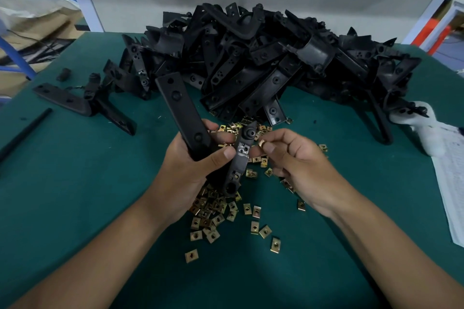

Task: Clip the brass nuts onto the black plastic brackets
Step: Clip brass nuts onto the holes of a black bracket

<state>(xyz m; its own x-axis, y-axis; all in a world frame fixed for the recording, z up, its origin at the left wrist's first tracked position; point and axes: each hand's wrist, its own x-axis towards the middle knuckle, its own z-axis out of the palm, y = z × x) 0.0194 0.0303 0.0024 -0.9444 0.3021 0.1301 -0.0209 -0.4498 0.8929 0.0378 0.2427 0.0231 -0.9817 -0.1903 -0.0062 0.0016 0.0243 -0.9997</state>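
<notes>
Holding a black bracket and a brass nut over the green table

My left hand (193, 165) is gripping the bracket (187, 118) with curled fingers, its slotted arm pointing towards my right hand (298, 160), which is pinching one brass nut (262, 143) just beside that arm. Loose nuts (216, 211) are lying on the table (75, 183) beneath; the bracket pile (263, 57) is sitting behind.
</notes>
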